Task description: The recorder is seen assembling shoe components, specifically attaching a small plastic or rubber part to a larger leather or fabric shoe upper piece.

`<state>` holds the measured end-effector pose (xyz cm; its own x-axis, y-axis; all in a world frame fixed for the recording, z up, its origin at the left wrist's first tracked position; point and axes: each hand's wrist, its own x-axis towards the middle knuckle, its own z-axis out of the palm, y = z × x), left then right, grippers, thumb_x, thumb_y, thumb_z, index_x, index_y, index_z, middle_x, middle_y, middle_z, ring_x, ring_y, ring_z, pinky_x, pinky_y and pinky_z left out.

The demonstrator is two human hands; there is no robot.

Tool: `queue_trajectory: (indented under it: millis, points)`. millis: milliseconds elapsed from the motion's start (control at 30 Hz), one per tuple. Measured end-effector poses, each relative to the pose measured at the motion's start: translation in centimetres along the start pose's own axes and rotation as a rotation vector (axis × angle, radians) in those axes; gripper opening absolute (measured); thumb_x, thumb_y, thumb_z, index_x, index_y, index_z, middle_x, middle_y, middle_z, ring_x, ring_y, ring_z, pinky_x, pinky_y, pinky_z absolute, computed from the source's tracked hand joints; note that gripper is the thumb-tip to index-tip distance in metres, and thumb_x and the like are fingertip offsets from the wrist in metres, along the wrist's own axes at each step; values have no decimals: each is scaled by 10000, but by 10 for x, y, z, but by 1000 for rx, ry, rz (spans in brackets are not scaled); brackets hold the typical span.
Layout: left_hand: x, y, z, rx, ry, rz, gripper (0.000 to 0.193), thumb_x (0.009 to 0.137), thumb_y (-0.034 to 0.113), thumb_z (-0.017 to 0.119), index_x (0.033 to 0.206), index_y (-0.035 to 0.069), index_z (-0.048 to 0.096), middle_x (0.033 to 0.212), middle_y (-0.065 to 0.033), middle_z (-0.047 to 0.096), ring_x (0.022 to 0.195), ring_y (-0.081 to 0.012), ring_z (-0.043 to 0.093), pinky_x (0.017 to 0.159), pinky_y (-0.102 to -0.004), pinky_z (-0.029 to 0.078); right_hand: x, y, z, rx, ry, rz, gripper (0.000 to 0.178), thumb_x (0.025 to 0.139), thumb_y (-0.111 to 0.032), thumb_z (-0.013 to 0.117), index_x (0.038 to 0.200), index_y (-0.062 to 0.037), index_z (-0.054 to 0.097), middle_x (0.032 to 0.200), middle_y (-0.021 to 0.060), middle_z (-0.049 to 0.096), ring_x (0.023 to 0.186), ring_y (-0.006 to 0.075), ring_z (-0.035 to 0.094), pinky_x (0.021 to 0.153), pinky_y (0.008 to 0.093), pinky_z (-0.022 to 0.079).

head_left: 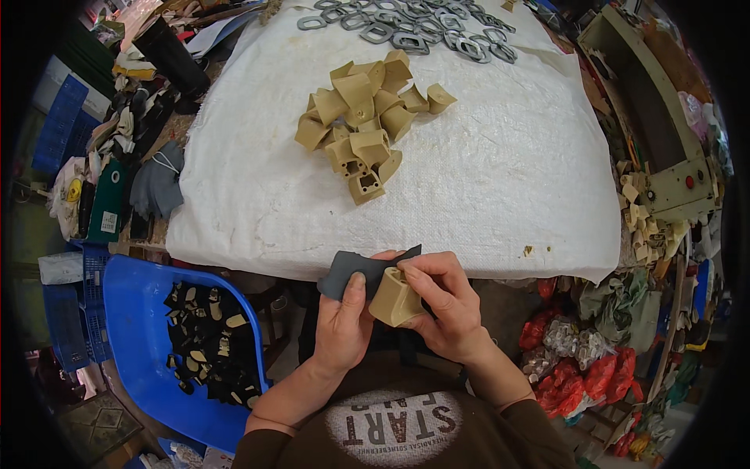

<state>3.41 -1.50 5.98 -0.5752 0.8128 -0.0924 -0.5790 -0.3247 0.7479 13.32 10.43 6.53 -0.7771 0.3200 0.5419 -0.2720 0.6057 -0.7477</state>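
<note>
Both grips clamped: left hand (341, 324) pinches dark grey sheet piece (361, 270), right hand (445, 305) holds tan plastic heel block (394, 298), held together just before desk (500, 180) edge.

Single head-worn fisheye view looked steeply down, close over the hands; white-covered table (500, 180) lay toward 12 o'clock.

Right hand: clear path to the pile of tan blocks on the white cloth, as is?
Probably yes for the path, but not hands-free. The white cloth between the right hand and the pile of tan blocks is bare. The hand is busy though, gripping a tan block with the left hand, which holds a grey sheet.
</note>
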Motion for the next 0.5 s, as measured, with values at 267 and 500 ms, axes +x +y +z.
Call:
queue_trajectory:
  millis: [267, 500]
  points:
    - [-3, -1, 1, 51, -13, -41, 363, 988, 216, 354, 1260, -21, 391, 1288, -181, 463, 1168, -242, 481, 1003, -378, 386, 4, -4, -2, -21, -14, 8, 670, 585, 60, 727, 1216, -55, 535, 1107, 121, 541, 981, 276, 531, 827, 340, 459]
    - [-7, -7, 6, 143, 28, 23, 366, 995, 175, 325, 1256, -52, 444, 1274, -148, 500, 1118, -159, 502, 952, -284, 397, -1, -1, -4, -100, -21, 50, 605, 628, 35, 704, 1203, -46, 536, 1096, 160, 548, 932, 295, 548, 788, 348, 477]
